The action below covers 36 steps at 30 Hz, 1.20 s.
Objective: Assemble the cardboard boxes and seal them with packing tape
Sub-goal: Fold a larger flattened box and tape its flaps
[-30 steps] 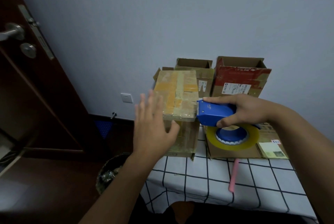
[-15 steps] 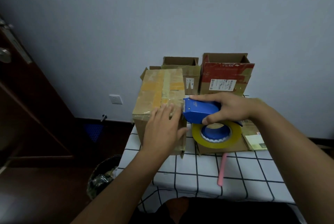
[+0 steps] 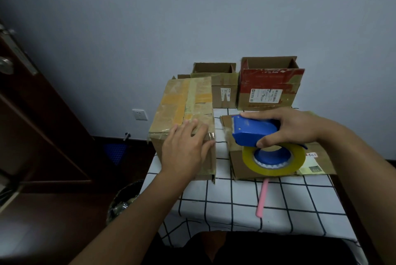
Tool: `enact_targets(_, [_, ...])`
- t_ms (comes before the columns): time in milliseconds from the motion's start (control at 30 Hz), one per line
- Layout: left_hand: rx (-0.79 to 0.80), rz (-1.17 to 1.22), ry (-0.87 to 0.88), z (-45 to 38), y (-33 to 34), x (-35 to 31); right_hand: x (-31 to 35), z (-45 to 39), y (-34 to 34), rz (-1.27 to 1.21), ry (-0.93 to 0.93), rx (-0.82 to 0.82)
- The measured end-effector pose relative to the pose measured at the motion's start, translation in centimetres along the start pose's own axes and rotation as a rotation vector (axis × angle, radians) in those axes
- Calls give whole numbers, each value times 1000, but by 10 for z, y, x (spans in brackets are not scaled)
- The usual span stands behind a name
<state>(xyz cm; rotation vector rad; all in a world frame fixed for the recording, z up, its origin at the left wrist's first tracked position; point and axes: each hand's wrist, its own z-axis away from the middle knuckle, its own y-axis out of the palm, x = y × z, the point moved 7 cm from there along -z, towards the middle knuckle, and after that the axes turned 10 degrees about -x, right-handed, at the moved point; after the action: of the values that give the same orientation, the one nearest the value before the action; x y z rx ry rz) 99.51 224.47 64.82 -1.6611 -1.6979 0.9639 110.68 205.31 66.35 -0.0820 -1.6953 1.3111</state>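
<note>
A closed cardboard box [image 3: 184, 102], patched with yellowish tape, stands on the left part of the table. My left hand [image 3: 185, 149] lies flat with fingers spread over its near top edge and front face. My right hand [image 3: 287, 127] grips a blue tape dispenser [image 3: 255, 129] with a yellow tape roll [image 3: 274, 161], held just right of the box and apart from it. A short strip of clear tape hangs between the dispenser's front and the box corner. A flattened cardboard piece [image 3: 242, 164] lies under the dispenser.
Two open-topped boxes stand at the back against the wall: a brown one [image 3: 220, 85] and a red-and-brown one [image 3: 270, 85]. A pink stick [image 3: 262, 198] lies on the checked tablecloth [image 3: 225, 207]. A waste bin [image 3: 123, 200] sits on the floor left of the table, near a dark door [image 3: 32, 125].
My left hand came down from the air onto the box's near edge and slid onto its front face. The dispenser drew away to the right of the box. The camera view shifted.
</note>
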Motion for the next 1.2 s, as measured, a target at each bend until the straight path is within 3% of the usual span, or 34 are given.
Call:
enact_targets(267, [129,-43,68,-2,3,-16,27,-21,7,422,32,221])
enact_targets(533, [165,-70,165,-2,-5,-17,41,-37,16,387,55,332])
enact_targets(700, [212,-90,188,-5,-5,-17,7,-26,49,459,170,418])
enact_targets(833, [267,-175,244,-6,1,-22,-2,-18,18,354,187,194])
enact_targets(967, [260,-180,236,-8,2,-26,11,-13,-30,331,152,-185])
enact_targets(1067, [252,-192,236,-6,-1,-27,43,-13,-56,152,56,-460])
enact_targets(1200, [248,-194,253,-6,-1,-26,87,-23,-65,-163,-77,-661])
